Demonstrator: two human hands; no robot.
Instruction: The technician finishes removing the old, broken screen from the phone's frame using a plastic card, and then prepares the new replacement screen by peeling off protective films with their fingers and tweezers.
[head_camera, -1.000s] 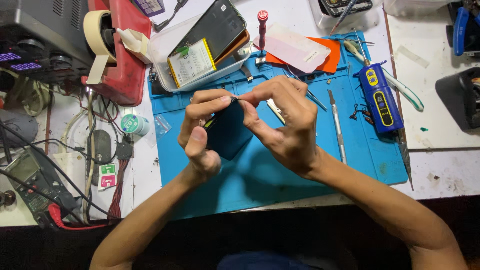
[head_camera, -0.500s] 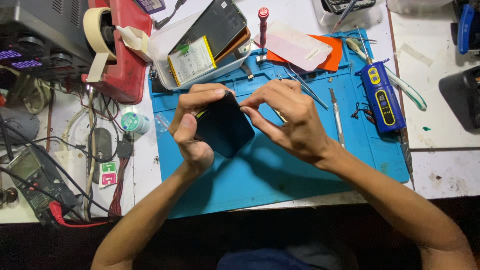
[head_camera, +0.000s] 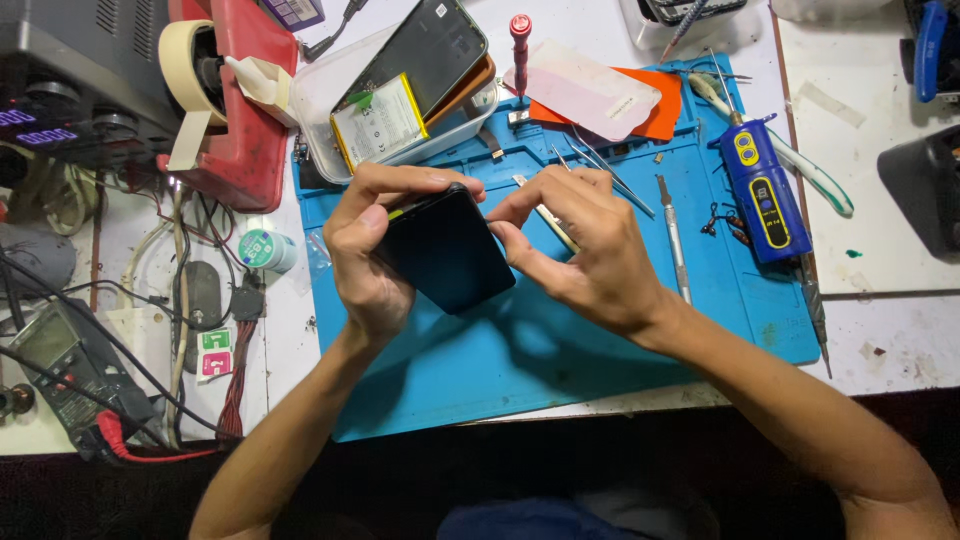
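We've got both hands, left hand (head_camera: 368, 250) and right hand (head_camera: 590, 255), clamped on the dark phone (head_camera: 445, 250). Its long axis slants from upper left to lower right above the blue mat (head_camera: 560, 350). Its top edge hides under our fingers.

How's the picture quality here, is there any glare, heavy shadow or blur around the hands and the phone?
Head view: sharp and evenly lit from above, no motion blur on the left hand, right hand or phone. The hands cast a soft dark shadow on the blue mat. The phone's back is dark with little glare. The bottom edge falls into deep shadow; the edges bend slightly from the wide lens.
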